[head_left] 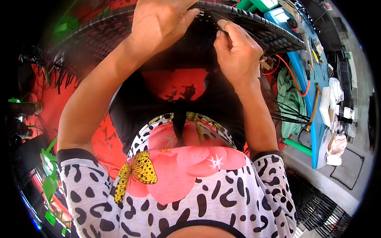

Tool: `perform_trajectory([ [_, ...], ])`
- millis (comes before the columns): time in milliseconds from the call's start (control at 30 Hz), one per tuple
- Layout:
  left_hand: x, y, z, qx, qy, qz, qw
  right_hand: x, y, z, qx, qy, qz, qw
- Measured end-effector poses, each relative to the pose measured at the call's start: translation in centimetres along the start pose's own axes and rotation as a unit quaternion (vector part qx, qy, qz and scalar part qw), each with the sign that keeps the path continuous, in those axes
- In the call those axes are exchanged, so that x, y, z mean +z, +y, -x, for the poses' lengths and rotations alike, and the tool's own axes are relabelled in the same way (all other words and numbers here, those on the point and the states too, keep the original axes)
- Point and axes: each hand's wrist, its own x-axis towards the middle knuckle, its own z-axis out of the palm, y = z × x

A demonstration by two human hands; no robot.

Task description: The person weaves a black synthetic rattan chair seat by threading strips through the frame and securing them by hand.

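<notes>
A large dark woven wicker piece (274,33) spans the top of the view, its wrapped rim curving across. My left hand (160,25) is closed over this rim near its middle, thumb pressed along the edge. To its right, my right hand (240,51) pinches a dark, thin, pointed thing (216,18) between thumb and forefinger, up against the rim. Whether that is a tool's blade or a weaving strip I cannot tell. The far side of the wicker, and part of my left fingers, are hidden.
At right stands a blue table (313,107) with a pneumatic tool (305,59) on a red hose (295,89). Dark strips (291,115) stick out beside a green sack (289,93). Black scraps (186,93) lie on the red floor covering (162,79). Green plastic parts (49,184) are at left.
</notes>
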Motion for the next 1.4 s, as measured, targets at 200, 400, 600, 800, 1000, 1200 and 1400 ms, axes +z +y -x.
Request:
perform_trajectory([
  [200,-0.1,0.2,0.0,-0.018,-0.006,-0.005,1.000,0.5,-0.2,0.1,-0.025,0.012,0.028,0.999],
  [400,-0.6,0.5,-0.3,-0.022,-0.025,-0.010,0.999,0.2,0.0,-0.9,0.001,-0.004,-0.003,1.000],
  [600,0.1,0.2,-0.2,-0.031,-0.017,0.004,0.999,0.7,0.3,-1.7,0.020,-0.013,-0.016,1.000],
  [800,0.0,0.1,-0.4,-0.034,-0.009,0.006,0.999,1.8,-0.8,-2.1,0.005,-0.024,0.077,0.997],
  [1000,-0.7,0.4,-0.1,-0.019,-0.033,0.008,0.999,0.1,-0.6,-0.9,0.070,-0.043,0.024,0.996],
  [1200,-0.6,0.3,-0.5,-0.007,0.003,0.068,0.998,1.3,0.0,-1.7,-0.009,-0.024,0.034,0.999],
  [1400,-0.1,-0.1,-0.5,0.008,-0.011,0.097,0.995,1.3,-0.3,-1.6,0.026,-0.036,0.046,0.998],
])
